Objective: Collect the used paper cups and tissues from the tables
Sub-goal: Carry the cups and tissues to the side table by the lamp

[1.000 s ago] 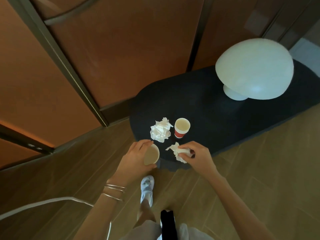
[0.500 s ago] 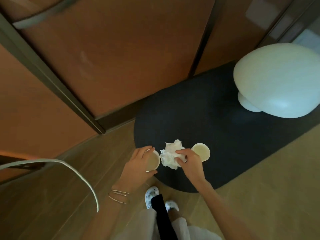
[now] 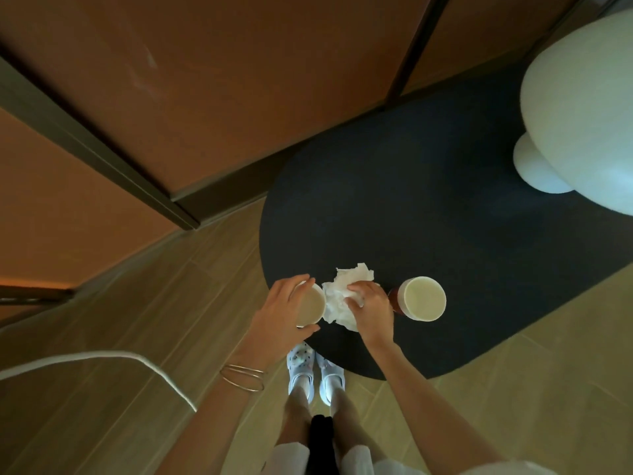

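Observation:
My left hand [image 3: 281, 310] grips a paper cup [image 3: 311, 305] at the near left edge of the dark oval table [image 3: 411, 207], its mouth facing up. Just right of it, my right hand [image 3: 371, 308] is closed on crumpled white tissues [image 3: 339, 296], which bulge out towards the held cup. A second paper cup [image 3: 424, 298], red on its lower side, stands upright on the table immediately right of my right hand.
A large white mushroom-shaped lamp [image 3: 579, 114] stands at the table's far right. Brown panelled walls [image 3: 205, 80] rise behind the table. A white curved tube [image 3: 102, 358] crosses the wooden floor at the left. My feet [image 3: 315, 371] are by the table's near edge.
My right hand took the small tissue, moved left onto the bigger crumpled tissue and now holds the bunch next to the cup in my left hand. The view has moved closer over the table.

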Available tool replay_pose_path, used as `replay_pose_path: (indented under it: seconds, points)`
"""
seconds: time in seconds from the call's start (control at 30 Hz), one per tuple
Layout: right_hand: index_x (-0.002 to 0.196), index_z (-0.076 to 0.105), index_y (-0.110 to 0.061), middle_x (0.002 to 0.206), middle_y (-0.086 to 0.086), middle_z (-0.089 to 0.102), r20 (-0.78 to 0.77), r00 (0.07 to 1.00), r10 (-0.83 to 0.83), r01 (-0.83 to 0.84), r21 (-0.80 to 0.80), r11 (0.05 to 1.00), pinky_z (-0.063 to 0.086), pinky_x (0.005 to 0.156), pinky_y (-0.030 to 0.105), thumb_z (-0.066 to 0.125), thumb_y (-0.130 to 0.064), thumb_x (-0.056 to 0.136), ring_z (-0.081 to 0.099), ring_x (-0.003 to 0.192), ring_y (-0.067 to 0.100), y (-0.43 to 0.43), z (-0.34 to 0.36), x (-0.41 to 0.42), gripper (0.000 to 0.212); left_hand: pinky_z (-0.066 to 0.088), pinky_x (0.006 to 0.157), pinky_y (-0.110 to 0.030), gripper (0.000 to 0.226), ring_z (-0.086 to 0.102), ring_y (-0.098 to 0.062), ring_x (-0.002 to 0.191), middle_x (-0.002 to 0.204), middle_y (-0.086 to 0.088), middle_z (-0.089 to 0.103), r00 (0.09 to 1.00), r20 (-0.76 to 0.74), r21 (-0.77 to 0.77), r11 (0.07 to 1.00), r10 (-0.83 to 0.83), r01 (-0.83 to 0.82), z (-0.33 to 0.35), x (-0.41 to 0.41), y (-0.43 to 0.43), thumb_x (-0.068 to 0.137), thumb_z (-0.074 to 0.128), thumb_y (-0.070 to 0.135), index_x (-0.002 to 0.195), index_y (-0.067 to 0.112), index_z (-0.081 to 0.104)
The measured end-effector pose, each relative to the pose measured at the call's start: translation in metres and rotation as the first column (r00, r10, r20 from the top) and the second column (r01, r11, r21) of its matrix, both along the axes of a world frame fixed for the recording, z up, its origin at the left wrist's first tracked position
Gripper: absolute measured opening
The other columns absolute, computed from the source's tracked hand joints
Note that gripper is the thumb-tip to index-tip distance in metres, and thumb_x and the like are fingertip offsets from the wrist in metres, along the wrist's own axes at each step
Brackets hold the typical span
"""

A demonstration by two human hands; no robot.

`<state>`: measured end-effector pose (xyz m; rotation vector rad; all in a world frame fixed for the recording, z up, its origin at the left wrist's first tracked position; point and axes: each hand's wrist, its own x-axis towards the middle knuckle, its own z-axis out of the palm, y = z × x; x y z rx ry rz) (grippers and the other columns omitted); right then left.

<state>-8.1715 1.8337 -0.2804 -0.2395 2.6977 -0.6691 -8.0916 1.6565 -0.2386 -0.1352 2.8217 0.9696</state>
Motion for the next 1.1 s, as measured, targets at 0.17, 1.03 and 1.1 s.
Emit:
replay_pose_path:
  seconds: [0.17, 1.03, 1.1]
  points:
    - [0.118, 0.059, -0.015, 0.120, 0.002, 0.059, 0.011, 0.998, 0.059, -0.059, 0.026, 0.998, 0.040, 0.094, 0.023, 0.064, -0.017, 0.085, 0.051, 0.114, 0.015, 0.000, -0.009, -0.002, 0.033, 0.046, 0.092, -0.032, 0.076, 0.035, -0.018, 0.127, 0.141, 0.001, 0.038, 1.000, 0.019, 0.005, 1.000, 0.002, -0.002, -0.003, -0.001, 0.000, 0.073, 0.076, 0.034, 0.137, 0.016, 0.040]
    - [0.124, 0.053, -0.028, 0.126, -0.007, 0.054, 0.013, 0.999, -0.036, 0.037, -0.153, 0.987, 0.032, 0.097, 0.017, 0.068, -0.028, 0.081, 0.048, 0.117, 0.009, 0.082, 0.089, 0.056, 0.046, 0.033, 0.094, -0.023, 0.081, 0.035, -0.018, 0.125, 0.139, 0.000, 0.038, 0.998, -0.053, 0.055, 0.998, 0.031, -0.028, 0.037, 0.000, 0.029, 0.067, 0.081, 0.032, 0.136, 0.019, 0.040]
    - [0.128, 0.050, -0.028, 0.128, -0.007, 0.052, 0.045, 0.998, -0.049, 0.054, -0.131, 0.990, 0.035, 0.098, 0.021, 0.067, -0.031, 0.082, 0.047, 0.118, 0.010, 0.100, 0.098, 0.056, 0.049, 0.031, 0.093, -0.020, 0.081, 0.035, -0.015, 0.124, 0.138, 0.001, 0.038, 0.997, -0.081, 0.055, 0.998, 0.004, 0.000, 0.051, -0.002, 0.040, 0.067, 0.081, 0.033, 0.136, 0.020, 0.040]
